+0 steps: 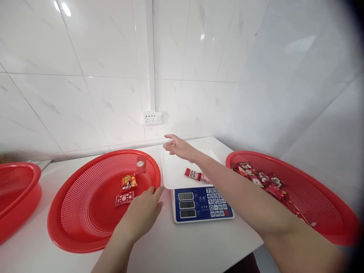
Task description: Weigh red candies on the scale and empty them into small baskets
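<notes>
My right hand [179, 148] reaches over the far left of the scale's white tray [172, 172]. Its fingers are apart and hold nothing. On the tray lie a red candy packet [192, 174] and a pink one [204, 177], the latter partly hidden by my right forearm. My left hand [143, 210] is open beside the right rim of the middle red basket [61, 231], with nothing in it. In that basket are an orange packet [129, 182] and a red packet [124, 198]. A blurred red-and-white packet [140, 165] shows near the basket's far right wall, seemingly in motion.
The scale's blue panel [203, 204] faces me. At the right, a second red basket [318, 193] holds several dark red packets [264, 178], partly behind my forearm. Another red basket [19, 201] is cut off at the left. A tiled wall with a socket [152, 118] backs the white table [159, 250].
</notes>
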### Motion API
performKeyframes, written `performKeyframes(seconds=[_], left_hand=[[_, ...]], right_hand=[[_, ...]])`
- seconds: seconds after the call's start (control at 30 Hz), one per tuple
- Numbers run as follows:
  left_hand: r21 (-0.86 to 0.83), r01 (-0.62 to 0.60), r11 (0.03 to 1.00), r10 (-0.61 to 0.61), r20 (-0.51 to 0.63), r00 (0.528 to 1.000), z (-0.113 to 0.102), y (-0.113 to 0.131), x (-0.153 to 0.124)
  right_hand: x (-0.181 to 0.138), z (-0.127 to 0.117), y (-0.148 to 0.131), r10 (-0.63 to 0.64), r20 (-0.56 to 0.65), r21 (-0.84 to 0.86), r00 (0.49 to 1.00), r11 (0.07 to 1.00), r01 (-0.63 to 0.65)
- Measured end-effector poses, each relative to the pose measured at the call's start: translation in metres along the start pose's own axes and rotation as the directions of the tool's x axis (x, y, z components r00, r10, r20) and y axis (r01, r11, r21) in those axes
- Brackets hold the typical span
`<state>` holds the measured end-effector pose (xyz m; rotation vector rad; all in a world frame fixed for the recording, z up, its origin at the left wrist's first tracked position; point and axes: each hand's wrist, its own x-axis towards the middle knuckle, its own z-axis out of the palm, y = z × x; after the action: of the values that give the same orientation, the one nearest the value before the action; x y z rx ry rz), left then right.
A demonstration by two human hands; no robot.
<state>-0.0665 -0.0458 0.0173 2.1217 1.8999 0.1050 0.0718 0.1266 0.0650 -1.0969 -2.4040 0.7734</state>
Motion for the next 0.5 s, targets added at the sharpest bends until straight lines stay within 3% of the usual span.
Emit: performKeyframes(seconds=[0.1, 0.17, 0.33, 0.5], left_hand=[[0.016, -0.001, 1.000, 0.001, 0.009, 1.000, -0.001, 0.000, 0.000], [0.026, -0.002, 1.000, 0.001, 0.011, 1.000, -0.001, 0.000, 0.001], [0.029, 0.000, 1.000, 0.000, -0.004, 1.000, 0.000, 0.000, 0.001], [0.051, -0.008, 0.999, 0.008, 0.006, 1.000, -0.001, 0.002, 0.002]], right_hand=[[-0.014, -0.006, 0.007, 0.169, 0.071, -0.435, 0.983, 0.892, -0.122], [-0.026, -0.006, 0.020, 0.279, 0.113, -0.559, 0.954, 0.811, -0.171], [-0.044, 0.004, 0.047, 0.366, 0.152, -0.594, 0.918, 0.776, -0.211], [-0.035, 0.008, 0.035, 0.295, 0.144, -0.456, 0.945, 0.867, -0.201]])
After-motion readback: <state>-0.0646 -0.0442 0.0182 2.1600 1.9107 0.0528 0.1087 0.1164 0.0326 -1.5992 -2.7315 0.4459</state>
